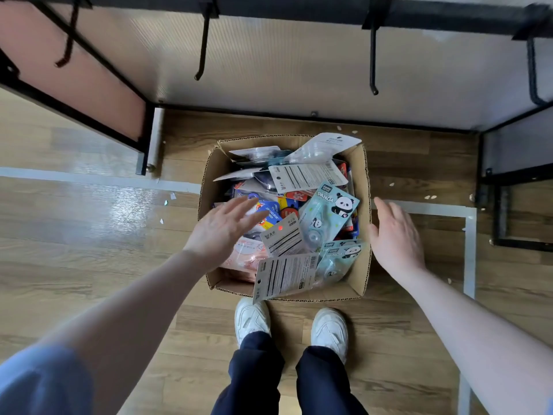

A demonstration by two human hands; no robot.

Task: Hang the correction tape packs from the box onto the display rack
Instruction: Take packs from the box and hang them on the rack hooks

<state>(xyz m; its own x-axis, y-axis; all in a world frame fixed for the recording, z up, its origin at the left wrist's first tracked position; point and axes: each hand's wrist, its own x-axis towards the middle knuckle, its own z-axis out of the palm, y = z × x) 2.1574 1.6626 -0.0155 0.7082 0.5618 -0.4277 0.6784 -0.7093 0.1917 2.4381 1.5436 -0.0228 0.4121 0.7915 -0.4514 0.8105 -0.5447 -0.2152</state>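
Both forearms reach down and forward from the near edge. Left hand (pixel 223 227) hovers over the left side of the cardboard box (pixel 360 274), fingers spread straight, grip apart, holding nothing. Right hand (pixel 395 238) sits just beside the box's right wall, fingers relaxed and apart, also holding nothing. Correction tape packs (pixel 327 209) lie jumbled in the box on the wooden floor (pixel 89 250). White shoes (pixel 329 329) stand just near of the box. Display rack hooks (pixel 373 59) hang bare at the far side.
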